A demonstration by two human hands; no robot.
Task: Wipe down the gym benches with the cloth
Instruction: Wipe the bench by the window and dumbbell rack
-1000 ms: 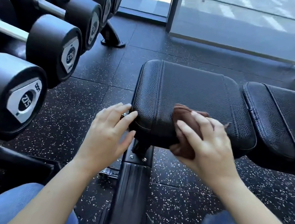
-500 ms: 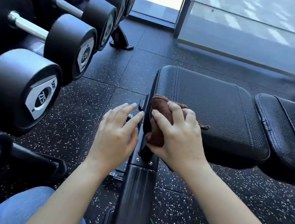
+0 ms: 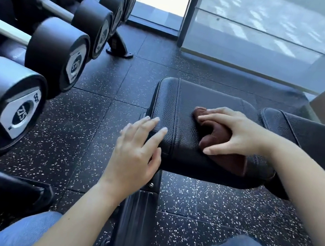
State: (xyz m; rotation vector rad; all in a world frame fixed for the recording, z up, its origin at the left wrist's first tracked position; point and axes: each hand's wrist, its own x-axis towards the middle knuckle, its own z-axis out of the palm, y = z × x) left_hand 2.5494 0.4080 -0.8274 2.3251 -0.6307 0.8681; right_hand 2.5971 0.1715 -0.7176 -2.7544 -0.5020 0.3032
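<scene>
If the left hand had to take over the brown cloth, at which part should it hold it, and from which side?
Probably the bunched end sticking out past the right hand's fingertips, reached from the left across the seat pad. That end of the brown cloth stands up in a lump and is uncovered, while the rest lies flat under the palm. The left hand already rests at the pad's left edge.

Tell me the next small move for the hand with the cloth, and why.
Probably sweep the brown cloth away from you across the seat pad. The right hand presses it flat near the pad's near-right part, the far half lies bare, and the left hand steadies the near-left corner.
</scene>
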